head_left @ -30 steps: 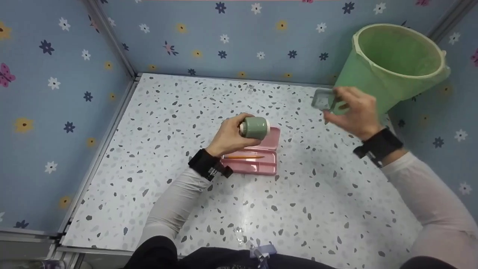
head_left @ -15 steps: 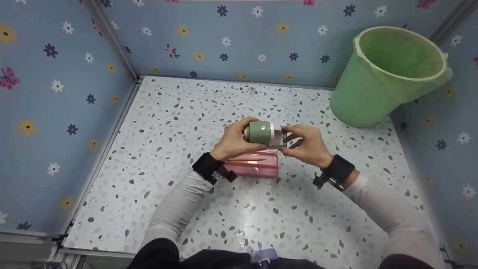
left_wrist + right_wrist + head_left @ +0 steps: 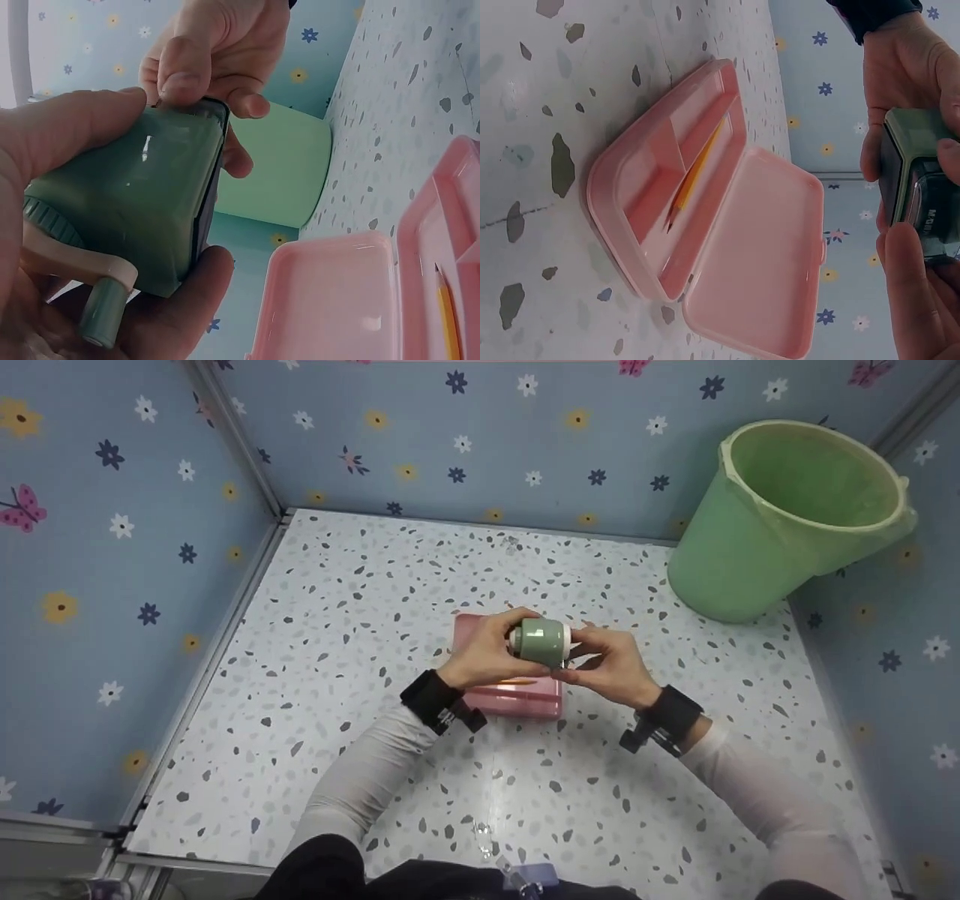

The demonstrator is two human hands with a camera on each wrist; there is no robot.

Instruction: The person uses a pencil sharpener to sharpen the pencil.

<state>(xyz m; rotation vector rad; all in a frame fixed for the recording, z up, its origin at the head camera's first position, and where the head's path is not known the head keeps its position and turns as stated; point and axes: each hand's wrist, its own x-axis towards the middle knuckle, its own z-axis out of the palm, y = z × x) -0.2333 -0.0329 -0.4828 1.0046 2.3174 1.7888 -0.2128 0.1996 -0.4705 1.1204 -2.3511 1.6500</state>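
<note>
My left hand [image 3: 487, 654] grips a green crank pencil sharpener [image 3: 543, 642] on its side above the table. Its cream crank arm with a green knob [image 3: 105, 313] shows under the left palm in the left wrist view. From the right, my right hand [image 3: 609, 664] pinches the clear shavings drawer [image 3: 928, 206], which sits mostly inside the sharpener's end. Below both hands lies an open pink pencil case [image 3: 521, 703], partly covered by the left hand. A yellow pencil [image 3: 696, 172] rests in its long compartment.
A tall green bucket [image 3: 739, 555] stands at the back right of the speckled table [image 3: 375, 577]. Flower-patterned panels [image 3: 525, 442] wall in the back and both sides.
My right hand came from beside the bucket with the drawer to the sharpener, and the drawer slid into its end. My left hand shifted slightly right with the sharpener.
</note>
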